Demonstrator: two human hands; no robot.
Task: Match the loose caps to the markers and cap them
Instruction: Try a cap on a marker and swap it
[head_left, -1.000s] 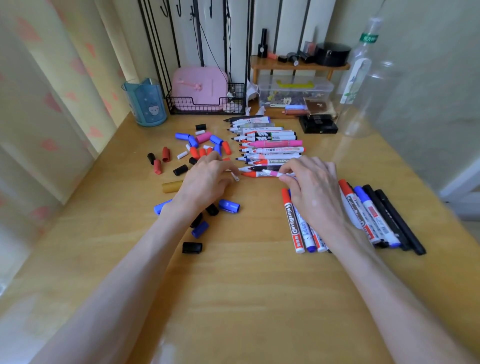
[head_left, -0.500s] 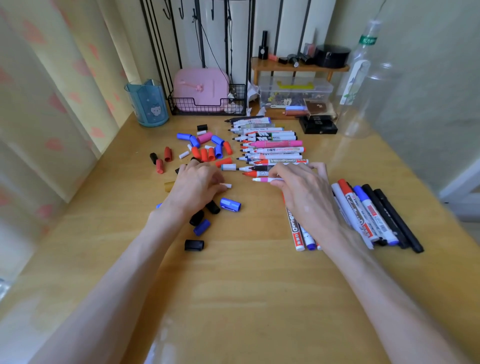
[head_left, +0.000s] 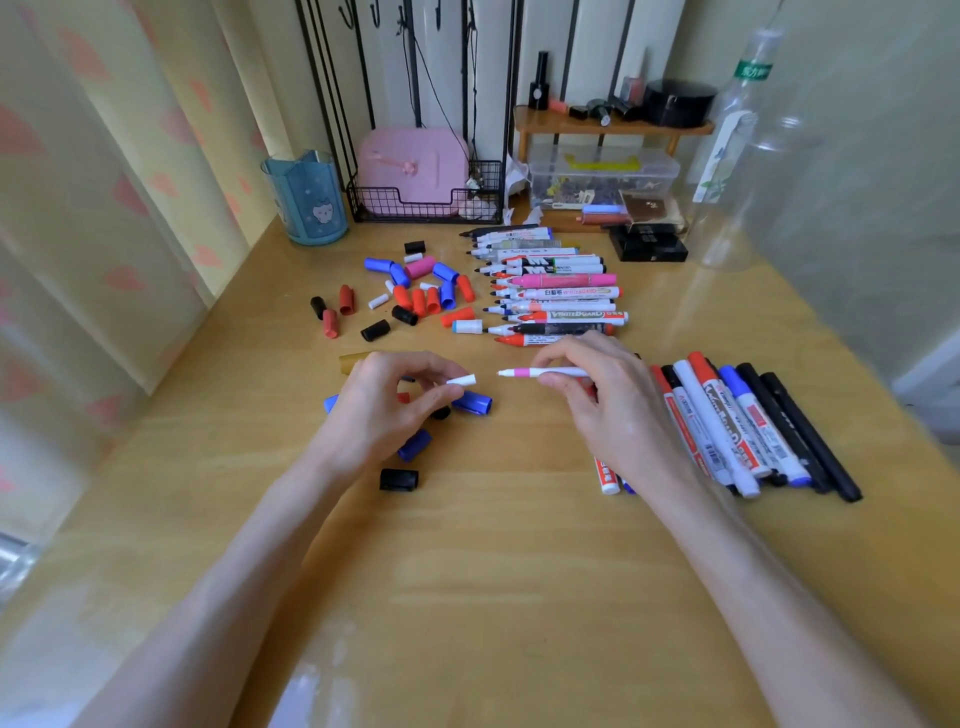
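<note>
My left hand (head_left: 382, 410) pinches a small white cap (head_left: 462, 381) above the table, its open end facing right. My right hand (head_left: 608, 402) holds a thin white marker with a pink band (head_left: 540, 372), tip pointing left at the cap; a small gap separates them. Behind the hands lies a row of uncapped markers (head_left: 556, 293), tips to the left. Loose caps (head_left: 415, 291) in red, blue, black, white and pink are scattered at the back left, with more blue and black caps (head_left: 470, 402) under and beside my left hand. A group of capped markers (head_left: 748, 421) lies right of my right hand.
A blue cup (head_left: 309, 200), a wire basket with a pink case (head_left: 415, 179), a clear storage box (head_left: 602, 174), a black box (head_left: 649, 244) and a clear bottle (head_left: 732, 156) stand along the back. A gold cap (head_left: 350, 361) lies left of my left hand. Curtains hang at the left.
Both hands have lifted off the table and drawn nearer me. The left hand picked up the white cap, the right hand pulled the thin marker out of the row.
</note>
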